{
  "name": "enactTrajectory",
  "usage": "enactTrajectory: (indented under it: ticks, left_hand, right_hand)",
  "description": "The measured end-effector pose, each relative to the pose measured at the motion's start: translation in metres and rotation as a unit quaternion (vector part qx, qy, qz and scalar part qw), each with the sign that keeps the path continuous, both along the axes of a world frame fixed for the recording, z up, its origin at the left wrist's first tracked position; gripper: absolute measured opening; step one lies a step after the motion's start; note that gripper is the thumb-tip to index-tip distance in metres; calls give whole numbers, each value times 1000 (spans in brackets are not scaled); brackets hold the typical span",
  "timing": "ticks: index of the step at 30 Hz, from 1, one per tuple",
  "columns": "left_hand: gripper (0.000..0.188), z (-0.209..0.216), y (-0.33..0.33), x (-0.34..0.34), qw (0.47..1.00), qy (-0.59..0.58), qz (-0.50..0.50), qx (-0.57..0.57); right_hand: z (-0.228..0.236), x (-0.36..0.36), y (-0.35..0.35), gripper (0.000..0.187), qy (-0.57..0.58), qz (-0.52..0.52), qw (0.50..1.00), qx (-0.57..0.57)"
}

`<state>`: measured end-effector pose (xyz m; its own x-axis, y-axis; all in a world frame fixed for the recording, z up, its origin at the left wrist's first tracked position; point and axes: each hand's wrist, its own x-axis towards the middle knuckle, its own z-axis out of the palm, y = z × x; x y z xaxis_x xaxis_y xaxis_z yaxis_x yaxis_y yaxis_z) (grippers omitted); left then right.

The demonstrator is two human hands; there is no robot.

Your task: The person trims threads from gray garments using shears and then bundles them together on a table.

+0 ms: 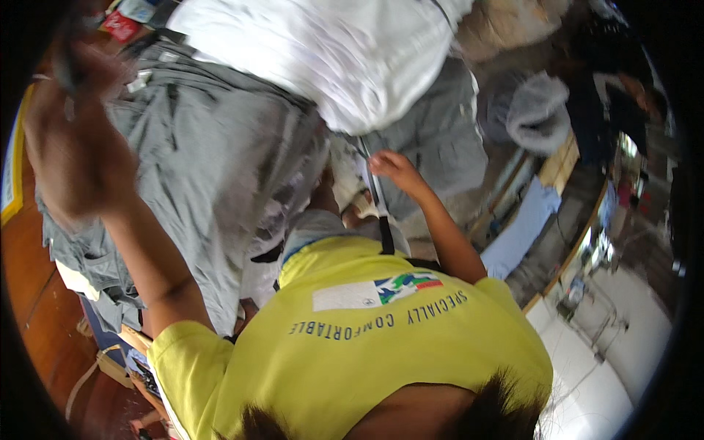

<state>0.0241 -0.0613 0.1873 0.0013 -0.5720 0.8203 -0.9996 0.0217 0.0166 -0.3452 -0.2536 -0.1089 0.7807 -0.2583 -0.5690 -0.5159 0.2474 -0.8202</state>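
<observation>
My left hand (77,150) is raised at the far left, over the edge of a grey cloth garment (194,125), and motion smears its fingers. A dark, thin shape shows at its top; I cannot tell whether the hand holds it. My right hand (394,167) is lower and nearer the middle, its fingers curled together at a narrow dark-and-pale strap (378,194). What lies between those fingers is too small to make out. Beyond it hangs another piece of grey cloth (433,139), below a heap of white cloth (345,59).
Brown wooden panels (33,293) stand at the left. On the right are a clear plastic bag (539,110), a light blue cloth (521,231) and a white tabletop (623,323). A brown bundle (506,26) lies at the back. Another person's dark clothing (598,110) shows at the far right.
</observation>
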Motion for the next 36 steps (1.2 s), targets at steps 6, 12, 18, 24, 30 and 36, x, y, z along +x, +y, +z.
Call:
enactTrajectory:
  ticks: [6, 12, 18, 24, 30, 36]
  left_hand:
    - [11, -140, -28, -273, 895, 131, -336, 264]
    - [16, -250, -20, -373, 817, 210, -398, 360]
    - [21, -384, -70, -350, 852, 432, -41, 293]
    - [24, -447, -117, -339, 844, 402, 70, 347]
    - [30, -452, -121, -334, 838, 348, 45, 418]
    - [29, -451, -102, -308, 580, 715, -95, 378]
  right_hand:
    - [105, -37, 37, 67, -203, -178, 798, 539]
    - [40, -150, 47, 44, -19, -248, 918, 309]
    - [-53, -206, 49, 36, -1, -246, 969, 19]
    - [-91, -171, 51, 40, 25, -231, 961, -152]
    - [-106, -135, 46, 40, 96, -221, 932, -272]
    - [-97, -120, 52, 40, 135, -193, 927, -291]
